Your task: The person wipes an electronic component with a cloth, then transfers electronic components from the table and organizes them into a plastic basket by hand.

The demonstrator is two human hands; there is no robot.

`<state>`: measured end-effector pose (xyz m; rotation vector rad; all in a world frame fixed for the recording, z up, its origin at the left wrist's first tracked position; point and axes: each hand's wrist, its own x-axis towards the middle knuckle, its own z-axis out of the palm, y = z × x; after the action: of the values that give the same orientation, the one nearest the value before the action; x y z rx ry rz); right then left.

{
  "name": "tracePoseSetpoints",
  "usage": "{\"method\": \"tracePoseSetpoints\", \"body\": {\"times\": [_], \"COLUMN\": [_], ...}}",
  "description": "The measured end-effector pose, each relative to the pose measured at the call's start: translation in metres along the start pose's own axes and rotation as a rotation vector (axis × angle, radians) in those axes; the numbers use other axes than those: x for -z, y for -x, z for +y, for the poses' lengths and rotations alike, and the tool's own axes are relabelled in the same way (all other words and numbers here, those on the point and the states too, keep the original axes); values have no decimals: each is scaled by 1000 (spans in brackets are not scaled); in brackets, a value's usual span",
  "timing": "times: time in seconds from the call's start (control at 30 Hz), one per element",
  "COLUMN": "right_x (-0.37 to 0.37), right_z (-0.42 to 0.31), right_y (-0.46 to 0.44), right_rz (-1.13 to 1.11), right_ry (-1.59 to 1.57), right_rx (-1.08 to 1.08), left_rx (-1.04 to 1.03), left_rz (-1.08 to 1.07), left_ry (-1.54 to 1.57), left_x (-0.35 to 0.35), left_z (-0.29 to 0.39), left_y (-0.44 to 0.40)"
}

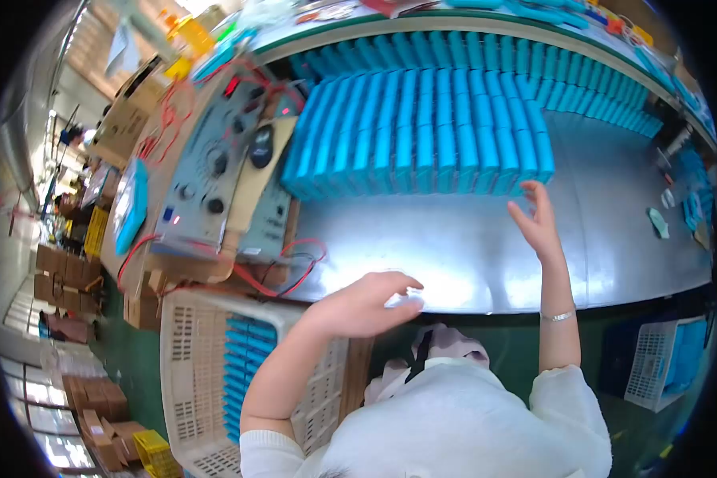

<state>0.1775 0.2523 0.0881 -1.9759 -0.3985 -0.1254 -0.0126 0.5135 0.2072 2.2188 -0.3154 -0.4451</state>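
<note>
Rows of blue wrapped blocks (pixel 422 131), which look like battery packs, stand side by side on a shiny metal tabletop (pixel 454 231). My right hand (pixel 538 223) is raised just by the front right end of these rows, thumb and fingers apart, holding nothing. Whether a fingertip touches the last block, I cannot tell. Over the front edge of the tabletop, my left hand (pixel 366 304) has its fingers curved and its thumb apart, with nothing between them.
To the left are a meter with knobs (pixel 207 167), a black computer mouse (pixel 260 146) and red wires (pixel 267 287). A white crate (pixel 185 374) with blue blocks stands at lower left. Another white crate (pixel 644 362) is at lower right. More blocks (pixel 566 76) line the back under a shelf.
</note>
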Motion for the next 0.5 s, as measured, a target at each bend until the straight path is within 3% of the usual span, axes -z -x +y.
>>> {"method": "tracePoseSetpoints", "body": {"times": [0.03, 0.07, 0.1, 0.13, 0.17, 0.2, 0.23, 0.3, 0.4, 0.5], "right_x": [12, 22, 33, 40, 41, 40, 38, 30, 20, 12], "right_z": [9, 17, 27, 26, 21, 20, 18, 13, 10, 13], "right_y": [-21, -37, -51, -61, -71, -79, -85, -90, -94, -100], "right_rz": [21, 160, 290, 288, 285, 252, 223, 73, -101, -178], "right_ry": [9, 202, 398, 477, 554, 602, 647, 640, 712, 682], "right_rx": [-7, 127, 252, 245, 237, 187, 137, -19, -171, -260], "left_rx": [-13, 11, 4, -3, 140, 282, 268, 522, 500, 524], "left_rz": [60, 135, 236, 335, 364, 393, 372, 488, 534, 435], "left_ry": [45, 20, -87, -192, -208, -230, -240, -388, -532, -537], "left_x": [0, -1, -1, -2, -1, 1, 1, 2, -1, -1], "left_z": [-8, -19, -29, -39, -49, -54, -49, -38, -42, -49], "left_y": [-30, -56, -83, -107, -130, -148, -163, -187, -214, -233]}}
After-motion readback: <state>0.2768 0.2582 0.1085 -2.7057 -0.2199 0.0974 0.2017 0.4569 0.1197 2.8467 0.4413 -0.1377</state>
